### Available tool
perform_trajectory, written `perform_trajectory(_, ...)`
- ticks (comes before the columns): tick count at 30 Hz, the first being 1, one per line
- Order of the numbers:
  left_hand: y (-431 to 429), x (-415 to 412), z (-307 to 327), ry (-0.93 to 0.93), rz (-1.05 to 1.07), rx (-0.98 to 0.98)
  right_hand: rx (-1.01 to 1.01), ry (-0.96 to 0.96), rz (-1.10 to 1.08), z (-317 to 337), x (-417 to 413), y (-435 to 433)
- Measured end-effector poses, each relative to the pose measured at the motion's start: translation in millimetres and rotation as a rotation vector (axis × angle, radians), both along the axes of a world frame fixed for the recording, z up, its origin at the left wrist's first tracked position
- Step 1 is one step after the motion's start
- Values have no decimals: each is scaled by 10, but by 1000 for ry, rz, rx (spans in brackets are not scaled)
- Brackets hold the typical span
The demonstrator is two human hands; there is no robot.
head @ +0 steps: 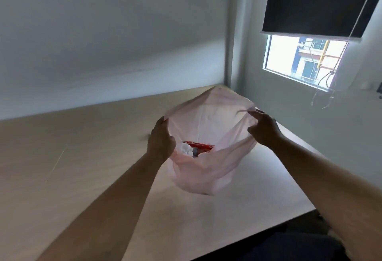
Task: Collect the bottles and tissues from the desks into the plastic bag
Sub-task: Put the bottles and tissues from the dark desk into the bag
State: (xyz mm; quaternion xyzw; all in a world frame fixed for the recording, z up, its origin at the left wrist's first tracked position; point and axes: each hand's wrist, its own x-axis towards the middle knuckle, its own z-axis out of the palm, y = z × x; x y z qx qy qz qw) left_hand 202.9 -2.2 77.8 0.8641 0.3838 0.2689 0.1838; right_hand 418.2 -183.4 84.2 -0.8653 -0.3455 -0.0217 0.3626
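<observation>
Head view, near to far. At the near right edge I see a dark shape (289,246), too dim to identify. Both my forearms reach forward over the pale wood desk (82,157).

My left hand (162,139) grips the left rim of the plastic bag (217,116), fingers curled and clamped on the film. My right hand (264,130) pinches the right rim between thumb and fingertips. The two hands pull the mouth wide.

The bag is thin, translucent pale pink and softly creased. It sits above the middle of the desk, its far rim rising to a peak. I cannot tell whether its bottom touches the surface.

Low inside, on the left, lies a bottle (201,147) with a red label, on its side. A crumpled white tissue (186,150) lies just beside it, to its left.

Beyond are a plain grey wall (103,33) and, far right, a window (289,58) under a dark roller blind (320,2), with a beaded cord (328,79) hanging down.
</observation>
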Motion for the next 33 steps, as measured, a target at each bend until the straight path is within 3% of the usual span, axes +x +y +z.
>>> perform_trajectory(6, -213, 167, 552, -111, -202, 109, 58, -73, -188, 521, -197, -595)
perform_trajectory(13, -1017, 496, 684, -248, -530, 109, 77, -64, -499, 710, -503, -1813)
perform_trajectory(21, -2596, 1185, 894, -350, -958, 65, 263, -44, -942, 915, -1023, -3847)
perform_trajectory(26, -3891, 1622, 867, -318, -1160, -10, 247, -34, -1149, 1003, -1292, -5080)
perform_trajectory(33, -5370, 1912, 559, -259, -1384, -66, 258, 13, -1283, 829, -1363, -6346)
